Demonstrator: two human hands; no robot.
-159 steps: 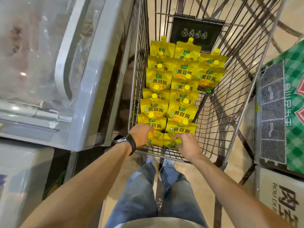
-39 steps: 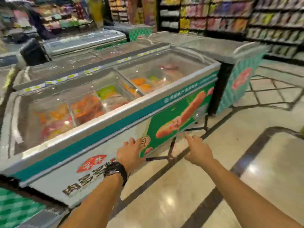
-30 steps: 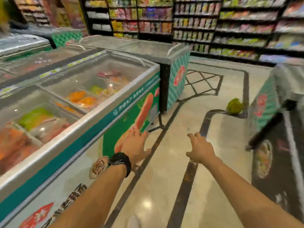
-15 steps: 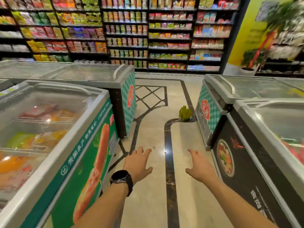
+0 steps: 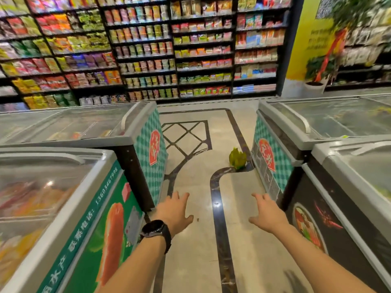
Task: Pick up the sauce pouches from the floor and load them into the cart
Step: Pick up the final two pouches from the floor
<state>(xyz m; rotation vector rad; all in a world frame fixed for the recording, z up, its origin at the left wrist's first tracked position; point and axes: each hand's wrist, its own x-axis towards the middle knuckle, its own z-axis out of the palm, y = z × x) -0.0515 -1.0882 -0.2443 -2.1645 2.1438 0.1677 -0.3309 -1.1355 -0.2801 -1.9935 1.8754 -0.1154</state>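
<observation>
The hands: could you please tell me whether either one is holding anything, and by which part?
Nothing is held. The left hand and the right hand are both open and empty, and the sauce pouches lie on the floor ahead, untouched.

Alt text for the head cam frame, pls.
Two empty hands, the left hand with a black wristwatch and the right hand, reach forward, fingers spread, over a glossy beige floor. Ahead, a small yellow-green heap of sauce pouches lies on it beside a green-checked glass-topped chest freezer. Stocked black shelves fill the background.
</observation>
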